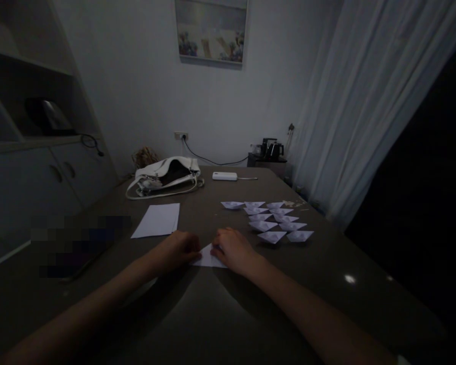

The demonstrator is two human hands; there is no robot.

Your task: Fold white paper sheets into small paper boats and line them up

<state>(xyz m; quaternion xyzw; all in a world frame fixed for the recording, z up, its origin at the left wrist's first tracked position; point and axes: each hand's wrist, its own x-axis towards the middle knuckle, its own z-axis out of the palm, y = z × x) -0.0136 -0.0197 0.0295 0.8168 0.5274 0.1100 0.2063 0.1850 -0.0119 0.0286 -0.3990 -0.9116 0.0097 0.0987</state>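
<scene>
A folded sheet of white paper (pixel 209 259), roughly triangular, lies on the dark table in front of me. My left hand (pixel 184 244) has its fingers curled and pinches the left corner of it. On the other side, my right hand (pixel 233 249) is bent over the paper's right part, with its fingers on the fold and hiding that end. To the right of my hands stand several white paper boats (pixel 272 236) in uneven rows. A stack of flat white paper (pixel 156 220) rests beyond my left hand.
A white handbag (pixel 167 175) lies at the table's far left, and a white power bank (pixel 224 176) with a short cable is near the far edge. Small scraps (pixel 293 204) lie behind the boats. A pixelated patch (pixel 79 246) covers something at left.
</scene>
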